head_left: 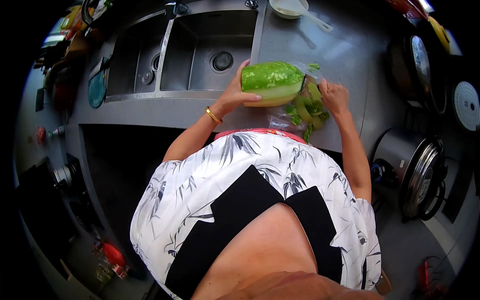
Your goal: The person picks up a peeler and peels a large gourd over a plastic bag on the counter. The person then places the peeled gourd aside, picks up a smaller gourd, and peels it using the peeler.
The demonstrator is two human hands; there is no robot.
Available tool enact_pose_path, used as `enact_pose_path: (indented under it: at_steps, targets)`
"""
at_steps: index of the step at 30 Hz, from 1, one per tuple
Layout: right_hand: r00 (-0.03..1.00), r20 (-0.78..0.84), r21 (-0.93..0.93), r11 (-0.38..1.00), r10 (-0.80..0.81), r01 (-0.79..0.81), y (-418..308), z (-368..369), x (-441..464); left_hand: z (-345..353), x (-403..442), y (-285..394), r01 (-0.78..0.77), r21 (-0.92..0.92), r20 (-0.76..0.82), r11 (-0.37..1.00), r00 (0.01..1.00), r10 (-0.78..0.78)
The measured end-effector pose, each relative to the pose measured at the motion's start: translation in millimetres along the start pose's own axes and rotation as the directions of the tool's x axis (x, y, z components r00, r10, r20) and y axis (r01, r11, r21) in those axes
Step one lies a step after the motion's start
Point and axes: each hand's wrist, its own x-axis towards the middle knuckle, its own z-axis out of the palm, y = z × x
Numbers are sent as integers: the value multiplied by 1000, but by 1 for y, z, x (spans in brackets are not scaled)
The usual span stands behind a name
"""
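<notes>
A large green gourd (272,75) with pale speckles lies sideways on the counter. Along its near side the skin is off, showing pale flesh. My left hand (234,95) grips its left end, thumb on the near side and fingers around the back. My right hand (335,96) is closed beside the right end, around what looks like a peeler (303,83); only a thin dark edge of it shows against the gourd. Curled green peelings (311,107) lie on clear plastic (280,121) between the gourd and my right hand.
A steel double sink (195,50) is set in the counter at the back left. A bowl with a white ladle-like utensil (317,21) stands at the back. A steel cooker (412,170) and a dark appliance (415,70) are on the right. A teal round item (97,90) is left of the sink.
</notes>
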Motion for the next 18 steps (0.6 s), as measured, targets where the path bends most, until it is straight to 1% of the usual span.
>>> enact_pose_path:
  at_steps: [1,2,4,5,7,10,13,16,18]
  targets:
    - [1000,-4,5,1000,0,0,2,5,-4,3,0,2,4,24,-6,1000,1000,-4]
    - [1000,-8,-9,1000,-5,4,4,10,-8,5,0,1,-16,86,-39,996,999,19]
    - [1000,-18,-36,999,-5,5,5,16,-15,8,4,2,-44,213,-93,976,994,65]
    - [1000,-9,-48,999,7,-7,6,19,-19,9,4,4,-53,311,-104,949,991,90]
    - [999,2,-75,996,38,-38,4,16,-24,11,7,17,-68,500,-111,864,984,142]
    - [998,-35,-45,997,56,-58,-10,-6,-27,21,6,34,-106,704,-69,702,974,216]
    - [988,-152,32,999,-7,12,-26,-28,-18,38,6,46,-54,765,-82,642,980,180]
    - [967,-199,26,986,-159,167,-65,-60,1,50,12,57,5,827,-90,563,988,124]
    - [947,-229,24,971,-226,237,-75,-65,8,52,19,67,13,829,-60,559,996,66]
